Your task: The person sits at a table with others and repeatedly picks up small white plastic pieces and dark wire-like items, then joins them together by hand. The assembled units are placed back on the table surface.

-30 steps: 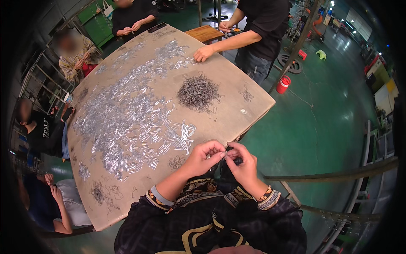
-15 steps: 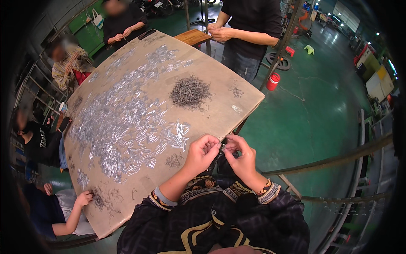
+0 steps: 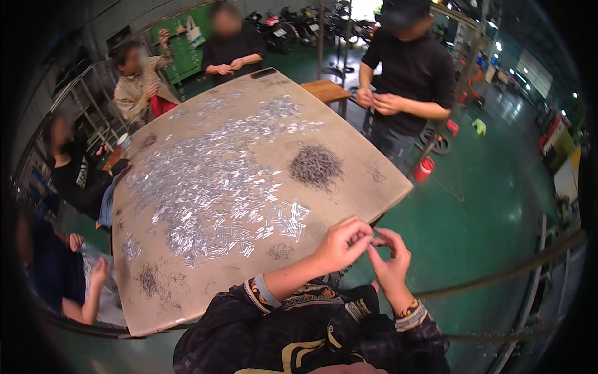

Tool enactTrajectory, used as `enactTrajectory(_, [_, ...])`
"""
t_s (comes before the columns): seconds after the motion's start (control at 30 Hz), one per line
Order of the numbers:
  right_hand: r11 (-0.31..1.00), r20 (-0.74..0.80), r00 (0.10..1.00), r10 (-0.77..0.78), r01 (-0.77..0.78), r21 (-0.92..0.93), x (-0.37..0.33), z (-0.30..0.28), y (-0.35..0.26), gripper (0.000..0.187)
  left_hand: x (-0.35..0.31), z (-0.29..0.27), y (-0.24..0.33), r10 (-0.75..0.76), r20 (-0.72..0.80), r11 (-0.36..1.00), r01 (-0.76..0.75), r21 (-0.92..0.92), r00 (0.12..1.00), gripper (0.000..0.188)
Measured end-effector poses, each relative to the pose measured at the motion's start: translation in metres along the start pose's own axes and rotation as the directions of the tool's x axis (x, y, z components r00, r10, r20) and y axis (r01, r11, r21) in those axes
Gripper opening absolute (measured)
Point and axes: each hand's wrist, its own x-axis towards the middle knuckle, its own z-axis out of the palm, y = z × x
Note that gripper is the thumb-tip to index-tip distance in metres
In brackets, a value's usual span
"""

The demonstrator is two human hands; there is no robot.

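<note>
My left hand [image 3: 342, 244] and my right hand [image 3: 391, 257] meet just past the near right edge of the table [image 3: 358, 196]. Fingertips of both are pinched together around something small and dark, too little and too covered to name. Beyond my left hand lies a heap of dark thin bent wire pieces [image 3: 316, 167]. A smaller tangle of wire [image 3: 280, 250] sits on the table beside my left forearm. Many short, shiny silver strips [image 3: 212, 193] are spread across the middle of the tabletop.
Several people stand or sit around the table, including one in black [image 3: 408, 81] at the far right. More loose wire [image 3: 156, 280] lies at the near left corner. A dark flat object [image 3: 263, 73] rests at the far edge, by a wooden bench [image 3: 325, 91]. A red jug [image 3: 424, 169] stands on the floor.
My view has swung, so the table sits lower. Both hands have shifted right, still pinched together. The near left person's hand has come off the wire there.
</note>
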Motion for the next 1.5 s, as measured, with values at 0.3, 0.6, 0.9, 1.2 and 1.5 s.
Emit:
enactTrajectory(0.3, [0.997,-0.130,0.991,-0.039,0.047,0.059,0.002,-0.018,0.002,0.013,0.014,0.010,0.009,0.225,0.012,0.974,-0.226,0.008,0.974,0.016])
enactTrajectory(0.6, [0.996,-0.303,0.952,-0.046,0.066,0.057,0.024,-0.058,-0.010,0.007,-0.009,0.019,-0.113,-0.115,0.079,0.837,0.054,0.545,0.990,0.043])
enactTrajectory(0.9, [0.980,-0.475,0.860,-0.189,0.133,-0.150,0.058,-0.113,-0.054,0.016,-0.016,0.028,-0.157,-0.366,0.204,0.481,-0.003,0.877,0.908,0.078])
enactTrajectory(1.2, [0.947,-0.653,0.687,-0.319,0.252,-0.197,0.071,-0.203,-0.088,0.015,-0.020,0.018,-0.171,-0.259,0.249,0.556,-0.067,0.829,0.933,0.077])
enactTrajectory(1.5, [0.859,-0.738,0.442,-0.510,0.216,-0.464,0.053,-0.298,-0.145,0.013,-0.020,0.021,-0.172,-0.257,0.274,0.594,-0.072,0.801,0.927,0.076])
